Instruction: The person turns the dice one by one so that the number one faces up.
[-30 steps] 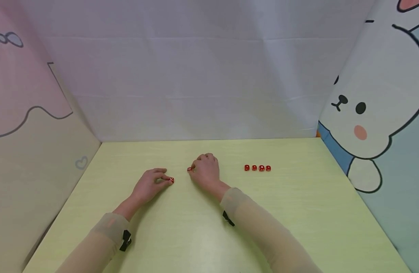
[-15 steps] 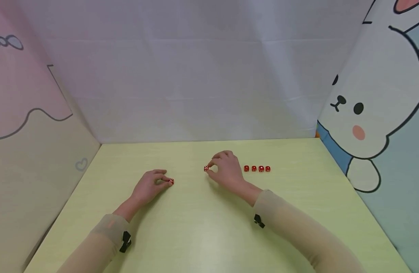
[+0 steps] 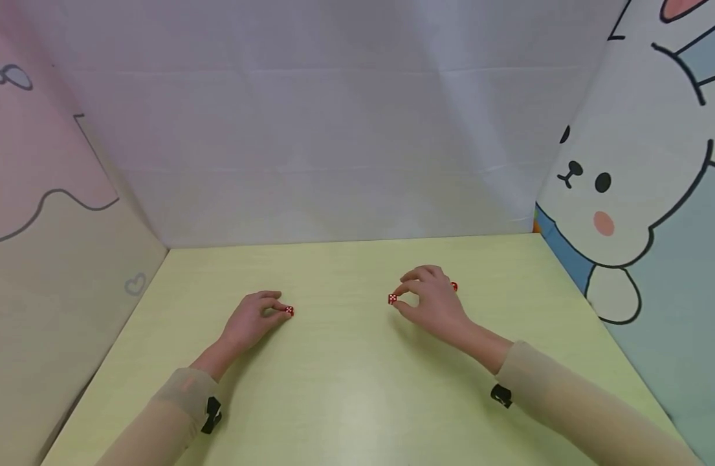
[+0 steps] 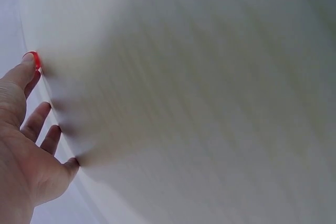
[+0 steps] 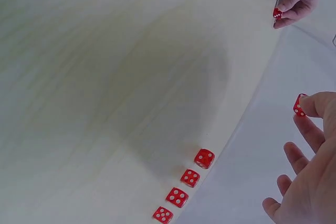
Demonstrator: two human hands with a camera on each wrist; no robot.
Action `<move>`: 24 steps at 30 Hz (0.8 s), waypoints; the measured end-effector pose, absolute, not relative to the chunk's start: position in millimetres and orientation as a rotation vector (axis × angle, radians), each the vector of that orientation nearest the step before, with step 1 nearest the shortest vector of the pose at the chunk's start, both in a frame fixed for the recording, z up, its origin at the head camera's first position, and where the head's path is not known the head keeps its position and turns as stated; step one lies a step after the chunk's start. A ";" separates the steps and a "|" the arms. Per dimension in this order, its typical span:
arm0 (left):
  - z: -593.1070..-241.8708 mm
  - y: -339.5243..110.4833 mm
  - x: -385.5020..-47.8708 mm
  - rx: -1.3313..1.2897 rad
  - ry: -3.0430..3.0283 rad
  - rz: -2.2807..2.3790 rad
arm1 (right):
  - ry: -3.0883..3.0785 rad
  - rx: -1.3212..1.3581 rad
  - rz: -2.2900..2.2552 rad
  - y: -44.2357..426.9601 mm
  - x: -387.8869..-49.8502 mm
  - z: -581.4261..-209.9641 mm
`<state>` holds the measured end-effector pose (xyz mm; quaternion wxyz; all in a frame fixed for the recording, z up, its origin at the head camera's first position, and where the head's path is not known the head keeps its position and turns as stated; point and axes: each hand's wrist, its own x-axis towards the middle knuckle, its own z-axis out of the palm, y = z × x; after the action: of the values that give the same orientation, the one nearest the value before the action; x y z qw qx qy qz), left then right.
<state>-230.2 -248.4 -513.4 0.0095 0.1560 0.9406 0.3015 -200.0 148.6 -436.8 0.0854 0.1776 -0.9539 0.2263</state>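
The left hand (image 3: 253, 320) pinches a red die (image 3: 290, 311) between thumb and forefinger, low at the table's left-centre; in the left wrist view this die (image 4: 34, 60) shows as a red edge at the fingertips. Another red die (image 3: 393, 298) is held between the thumb and forefinger of the right hand (image 3: 435, 304), seen as well in the right wrist view, die (image 5: 299, 105) above the other spread fingers. Several red dice stand in a row, the nearest one (image 5: 204, 158) large in that view; in the head view the right hand covers all but one (image 3: 454, 286).
The pale yellow table (image 3: 345, 388) meets a white cloth backdrop (image 3: 334, 142) at its rear edge. Printed side panels, one with a cartoon face (image 3: 637, 194), stand at the left and right.
The right hand has moved rightward across the table with its pinched die, and now hides most of the row of dice. The left hand has stayed in nearly the same place with its die.
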 end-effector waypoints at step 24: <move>-498.8 -247.8 -242.3 0.506 2.930 0.915 | -2.868 0.494 0.658 188.5 -174.6 -466.1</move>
<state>-242.3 -247.8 -498.8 0.0154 0.1626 0.9418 0.2940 -174.6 188.5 -466.1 0.0787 0.1650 -0.9582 0.2199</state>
